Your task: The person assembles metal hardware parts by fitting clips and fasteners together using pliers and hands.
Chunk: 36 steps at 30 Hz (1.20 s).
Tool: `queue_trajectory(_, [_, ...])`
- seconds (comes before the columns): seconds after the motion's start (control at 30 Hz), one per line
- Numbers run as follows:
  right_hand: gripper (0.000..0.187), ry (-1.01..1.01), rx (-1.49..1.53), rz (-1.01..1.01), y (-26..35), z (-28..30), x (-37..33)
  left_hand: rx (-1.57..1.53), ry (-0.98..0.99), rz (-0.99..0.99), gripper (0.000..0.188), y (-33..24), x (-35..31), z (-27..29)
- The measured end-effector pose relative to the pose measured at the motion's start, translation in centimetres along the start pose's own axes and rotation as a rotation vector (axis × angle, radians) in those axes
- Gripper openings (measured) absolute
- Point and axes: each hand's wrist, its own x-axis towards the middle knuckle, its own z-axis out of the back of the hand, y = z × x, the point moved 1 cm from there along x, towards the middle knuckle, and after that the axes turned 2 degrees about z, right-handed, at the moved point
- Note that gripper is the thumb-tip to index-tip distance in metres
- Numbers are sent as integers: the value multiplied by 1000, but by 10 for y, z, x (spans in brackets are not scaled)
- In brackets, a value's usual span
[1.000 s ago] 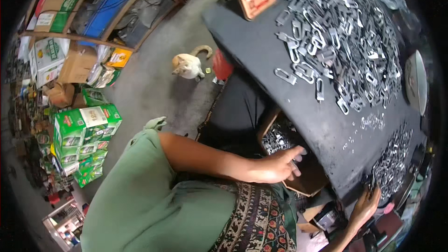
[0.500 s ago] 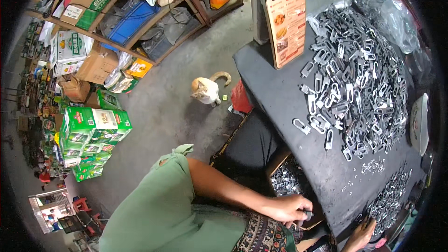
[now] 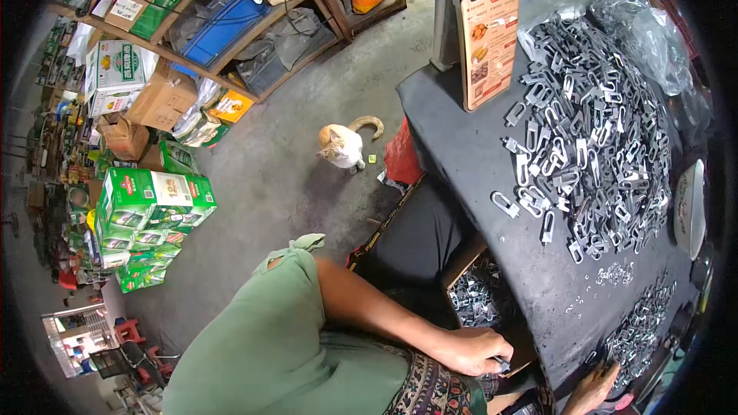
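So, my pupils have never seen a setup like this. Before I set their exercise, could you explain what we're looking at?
There is no machine: these are a person's bare hands. A wide fisheye camera worn on the head looks down, so straight edges bend and the rim goes black. The person's left is the picture's left.

On the dark table lie a large pile of loop-shaped metal pieces, a scatter of tiny bright bits and a heap of smaller metal parts. An upright phone-shaped panel stands there too.

The left hand holds a small dark piece. The right hand is at the heap's edge; whether it grips anything is unclear.
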Motion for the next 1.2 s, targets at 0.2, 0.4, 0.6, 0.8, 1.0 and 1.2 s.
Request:
queue_trajectory(0.2, [32,-39,86,22,1,2,7,48,16,-79,16,5,-1,-4])
queue_trajectory(0.4, [39,-9,206,-170,-6,1,8,-11,7,-48,17,15,2,-7])
queue_trajectory(0.6, [29,45,408,-171,-15,17,19,-38,-5,-123,16,16,5,-8])
queue_trajectory(0.8, [19,269,845,146,48,50,-3,-38,-35,18,19,3,4,-2])
queue_trajectory(1.0, [25,170,650,-65,78,64,-13,-1,-5,50,19,2,1,3])
queue_trajectory(1.2, [24,92,534,266,74,55,-15,28,-10,-73,15,-3,-4,1])
